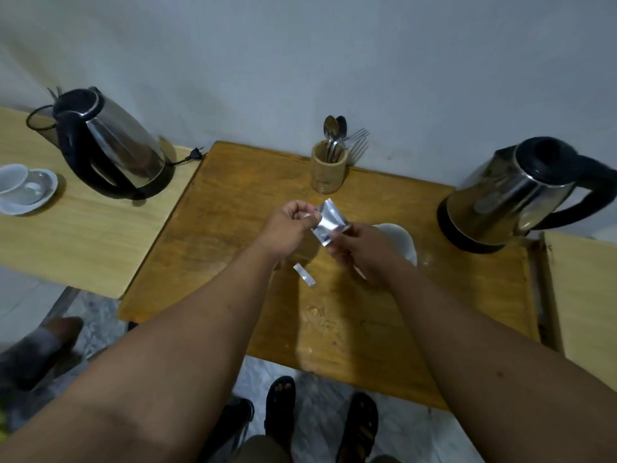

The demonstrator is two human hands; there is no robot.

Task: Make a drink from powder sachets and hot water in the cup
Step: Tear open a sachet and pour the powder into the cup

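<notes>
A silver foil sachet [328, 222] is held up over the middle of the brown wooden table [233, 202]. My left hand [287, 228] pinches its upper left corner and my right hand [362, 252] grips its lower right side. Just behind my right hand stands a white cup [402, 237], partly hidden by that hand. A torn-off foil strip [304, 275] lies on the table below my left hand. A steel kettle with a black handle [521, 195] stands at the table's right, close to the cup.
A wooden holder [328, 172] with spoons and forks stands at the back by the wall. On a lighter table at the left are a second steel kettle [113, 145] and a white cup on a saucer [23, 188]. Another light table [584, 295] adjoins at right. Sandalled feet show below.
</notes>
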